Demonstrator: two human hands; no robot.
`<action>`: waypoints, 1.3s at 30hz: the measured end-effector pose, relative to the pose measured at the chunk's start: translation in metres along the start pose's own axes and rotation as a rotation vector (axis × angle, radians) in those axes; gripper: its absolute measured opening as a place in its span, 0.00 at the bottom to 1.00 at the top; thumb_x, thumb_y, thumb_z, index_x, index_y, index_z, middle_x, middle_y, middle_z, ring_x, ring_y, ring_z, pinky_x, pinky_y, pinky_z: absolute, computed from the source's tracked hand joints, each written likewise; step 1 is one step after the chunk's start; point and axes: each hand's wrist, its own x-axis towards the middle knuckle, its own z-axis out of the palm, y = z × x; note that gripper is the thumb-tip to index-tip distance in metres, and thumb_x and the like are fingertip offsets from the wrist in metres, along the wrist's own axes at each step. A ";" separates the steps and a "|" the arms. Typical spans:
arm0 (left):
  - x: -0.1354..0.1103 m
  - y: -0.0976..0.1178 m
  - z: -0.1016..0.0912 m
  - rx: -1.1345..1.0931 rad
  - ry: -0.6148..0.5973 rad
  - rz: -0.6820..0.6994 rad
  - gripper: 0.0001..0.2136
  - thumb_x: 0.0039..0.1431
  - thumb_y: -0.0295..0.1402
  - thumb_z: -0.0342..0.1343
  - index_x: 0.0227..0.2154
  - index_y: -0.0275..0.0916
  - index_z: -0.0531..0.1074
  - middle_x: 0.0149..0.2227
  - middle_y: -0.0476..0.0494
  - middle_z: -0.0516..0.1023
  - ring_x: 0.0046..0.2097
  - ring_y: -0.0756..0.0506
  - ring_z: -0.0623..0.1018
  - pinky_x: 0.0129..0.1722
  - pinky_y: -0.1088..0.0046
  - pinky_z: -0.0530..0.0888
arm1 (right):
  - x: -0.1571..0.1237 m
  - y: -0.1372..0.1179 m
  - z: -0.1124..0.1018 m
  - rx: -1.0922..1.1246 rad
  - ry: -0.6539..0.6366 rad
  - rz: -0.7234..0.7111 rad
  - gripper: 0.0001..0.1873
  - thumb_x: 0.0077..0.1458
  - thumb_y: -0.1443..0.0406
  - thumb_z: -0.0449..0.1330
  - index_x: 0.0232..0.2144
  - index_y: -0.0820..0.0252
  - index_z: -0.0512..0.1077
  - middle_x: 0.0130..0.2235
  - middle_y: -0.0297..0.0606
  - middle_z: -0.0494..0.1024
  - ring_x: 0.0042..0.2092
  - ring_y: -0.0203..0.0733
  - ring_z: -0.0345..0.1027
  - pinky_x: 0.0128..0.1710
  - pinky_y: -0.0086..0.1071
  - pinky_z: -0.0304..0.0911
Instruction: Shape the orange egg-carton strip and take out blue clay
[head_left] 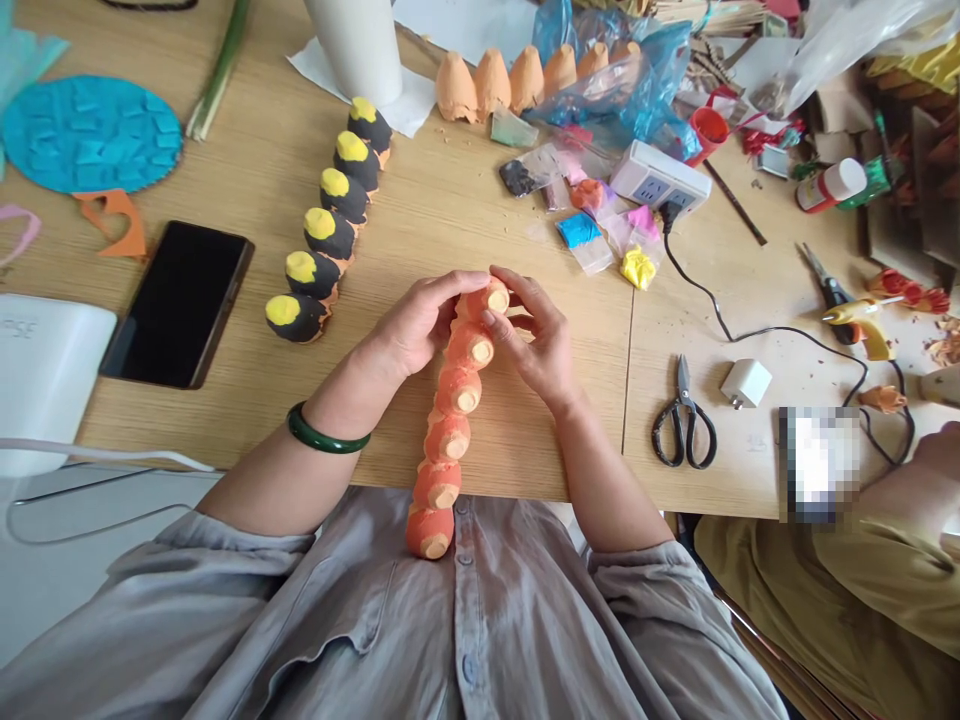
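A strip of orange egg-carton cones with bare cardboard tips runs from my chest up to the table edge. My left hand, with a green bangle on the wrist, grips the strip's far end from the left. My right hand closes on the same end from the right, fingers pinched around the top cones. A second cone strip, painted black with yellow tips, lies on the wooden table to the left of my hands.
A black phone and a white device lie at the left. Another orange cone strip, clay bags, a power strip, black scissors, a white charger and a glue gun lie to the right. Another person sits at the lower right.
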 end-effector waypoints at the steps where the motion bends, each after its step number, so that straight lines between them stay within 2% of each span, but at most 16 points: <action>1: 0.001 0.001 -0.001 -0.025 -0.043 -0.040 0.17 0.54 0.50 0.74 0.30 0.41 0.83 0.33 0.41 0.84 0.34 0.41 0.84 0.31 0.67 0.79 | 0.000 0.001 0.001 -0.012 0.006 -0.015 0.33 0.68 0.38 0.68 0.63 0.50 0.81 0.60 0.43 0.86 0.55 0.49 0.83 0.49 0.41 0.88; 3: 0.003 0.002 -0.002 -0.084 -0.126 -0.127 0.14 0.51 0.46 0.73 0.30 0.41 0.82 0.34 0.41 0.85 0.36 0.40 0.84 0.34 0.65 0.81 | -0.001 0.004 0.003 -0.034 -0.008 -0.040 0.33 0.69 0.38 0.66 0.64 0.48 0.80 0.61 0.43 0.85 0.56 0.49 0.83 0.49 0.41 0.88; 5: 0.007 0.002 -0.005 -0.121 -0.145 -0.171 0.11 0.49 0.43 0.71 0.28 0.41 0.81 0.33 0.40 0.84 0.37 0.38 0.84 0.34 0.63 0.81 | -0.002 0.008 0.004 -0.054 -0.027 -0.072 0.32 0.70 0.39 0.65 0.65 0.48 0.80 0.63 0.43 0.84 0.58 0.50 0.82 0.49 0.41 0.88; 11: 0.010 0.002 -0.008 -0.121 -0.078 -0.217 0.08 0.46 0.38 0.67 0.27 0.42 0.78 0.29 0.39 0.80 0.39 0.31 0.86 0.38 0.54 0.83 | -0.003 0.014 0.007 -0.080 -0.044 -0.159 0.30 0.72 0.42 0.66 0.66 0.50 0.79 0.63 0.45 0.83 0.63 0.52 0.80 0.54 0.43 0.87; 15: 0.005 0.002 -0.003 -0.101 -0.100 -0.155 0.16 0.52 0.49 0.70 0.29 0.42 0.77 0.29 0.39 0.79 0.40 0.31 0.87 0.40 0.54 0.83 | -0.003 0.013 0.008 -0.064 0.010 -0.134 0.31 0.71 0.41 0.66 0.66 0.48 0.79 0.63 0.45 0.83 0.61 0.51 0.81 0.51 0.42 0.87; 17: 0.004 -0.001 -0.001 -0.097 -0.103 -0.118 0.22 0.53 0.56 0.73 0.28 0.42 0.76 0.31 0.40 0.80 0.40 0.33 0.86 0.38 0.58 0.82 | -0.003 0.014 0.008 -0.032 0.046 -0.114 0.31 0.69 0.40 0.68 0.65 0.48 0.80 0.61 0.44 0.85 0.58 0.50 0.82 0.48 0.40 0.87; 19: 0.007 -0.004 -0.001 -0.099 -0.036 -0.066 0.23 0.53 0.56 0.76 0.28 0.41 0.77 0.32 0.42 0.81 0.38 0.39 0.84 0.36 0.64 0.80 | -0.002 0.016 0.008 -0.006 0.069 -0.079 0.33 0.68 0.39 0.68 0.64 0.48 0.81 0.60 0.44 0.85 0.56 0.49 0.83 0.46 0.39 0.87; 23: 0.013 -0.006 -0.006 -0.162 0.211 0.030 0.16 0.53 0.45 0.79 0.31 0.39 0.82 0.33 0.46 0.81 0.31 0.50 0.76 0.30 0.74 0.73 | 0.002 0.024 0.006 0.024 0.152 0.001 0.38 0.67 0.36 0.67 0.68 0.49 0.78 0.62 0.46 0.86 0.55 0.49 0.84 0.44 0.39 0.86; 26: 0.013 0.000 -0.007 -0.248 0.341 0.112 0.04 0.55 0.31 0.72 0.31 0.39 0.83 0.34 0.48 0.81 0.31 0.53 0.74 0.30 0.79 0.72 | 0.006 0.034 0.000 -0.020 0.215 0.005 0.39 0.66 0.35 0.67 0.66 0.51 0.79 0.61 0.47 0.87 0.56 0.51 0.84 0.51 0.45 0.85; 27: 0.012 0.003 -0.007 -0.281 0.353 0.135 0.01 0.55 0.28 0.69 0.32 0.39 0.84 0.35 0.47 0.81 0.33 0.53 0.76 0.33 0.81 0.74 | 0.008 0.038 -0.002 -0.068 0.232 -0.006 0.37 0.66 0.35 0.67 0.63 0.51 0.81 0.60 0.47 0.88 0.56 0.53 0.83 0.56 0.48 0.84; 29: 0.009 0.008 -0.005 -0.341 0.334 0.151 0.07 0.55 0.23 0.63 0.32 0.39 0.85 0.37 0.46 0.83 0.40 0.52 0.81 0.43 0.82 0.79 | 0.011 0.045 -0.006 -0.188 0.248 -0.035 0.34 0.65 0.34 0.67 0.58 0.51 0.84 0.57 0.47 0.90 0.57 0.55 0.81 0.63 0.55 0.79; 32: 0.007 0.009 -0.001 -0.361 0.290 0.133 0.13 0.52 0.18 0.58 0.33 0.40 0.85 0.40 0.44 0.85 0.48 0.51 0.84 0.55 0.79 0.81 | 0.014 0.053 -0.009 -0.306 0.215 -0.068 0.31 0.67 0.36 0.66 0.54 0.52 0.86 0.55 0.49 0.90 0.59 0.59 0.79 0.66 0.60 0.76; 33: 0.007 0.007 0.000 -0.343 0.288 0.133 0.13 0.51 0.18 0.58 0.33 0.39 0.84 0.40 0.45 0.85 0.47 0.51 0.84 0.55 0.79 0.81 | 0.015 0.054 -0.009 -0.314 0.201 -0.078 0.31 0.68 0.37 0.65 0.54 0.52 0.86 0.55 0.50 0.90 0.59 0.60 0.78 0.66 0.61 0.76; 35: 0.008 0.003 0.000 -0.280 0.289 0.142 0.10 0.52 0.20 0.62 0.34 0.38 0.85 0.39 0.45 0.84 0.42 0.52 0.82 0.49 0.80 0.80 | 0.015 0.055 -0.007 -0.273 0.194 -0.091 0.32 0.67 0.37 0.66 0.57 0.52 0.85 0.56 0.50 0.90 0.59 0.59 0.79 0.66 0.59 0.77; 38: 0.009 -0.004 0.000 -0.178 0.279 0.168 0.02 0.55 0.27 0.68 0.32 0.36 0.85 0.36 0.45 0.83 0.36 0.53 0.78 0.37 0.82 0.76 | 0.014 0.052 0.000 -0.104 0.187 -0.091 0.39 0.66 0.37 0.67 0.68 0.50 0.77 0.60 0.47 0.89 0.58 0.53 0.82 0.60 0.51 0.82; 39: 0.009 -0.004 0.000 -0.148 0.260 0.170 0.03 0.56 0.30 0.70 0.32 0.36 0.85 0.35 0.45 0.83 0.35 0.53 0.77 0.34 0.82 0.75 | 0.013 0.049 0.002 -0.052 0.179 -0.094 0.41 0.66 0.38 0.68 0.71 0.50 0.74 0.61 0.46 0.88 0.59 0.52 0.82 0.58 0.48 0.83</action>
